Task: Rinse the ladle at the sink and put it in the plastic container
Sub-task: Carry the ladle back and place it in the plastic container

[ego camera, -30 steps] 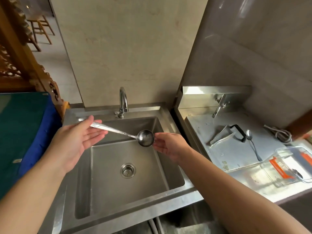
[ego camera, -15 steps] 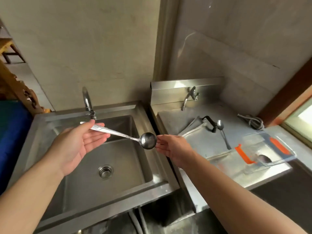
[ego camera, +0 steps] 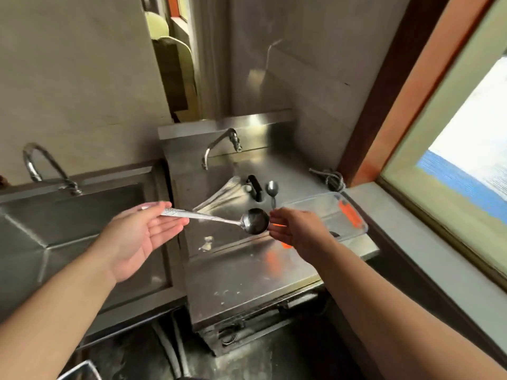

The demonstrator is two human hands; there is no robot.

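Ladle [ego camera: 219, 219] held level above steel counter [ego camera: 241, 272], left hand [ego camera: 137, 237] fingers open, handle lying across them, right hand [ego camera: 299, 231] fingertips pinching bowl rim, plastic container [ego camera: 354, 229] just beyond, sink [ego camera: 68, 215] to left

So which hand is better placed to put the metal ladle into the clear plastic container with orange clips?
The right hand, probably. It touches the metal ladle at the bowl, directly before the clear plastic container with orange clips. The left hand supports the handle end, farther away near the steel sink.
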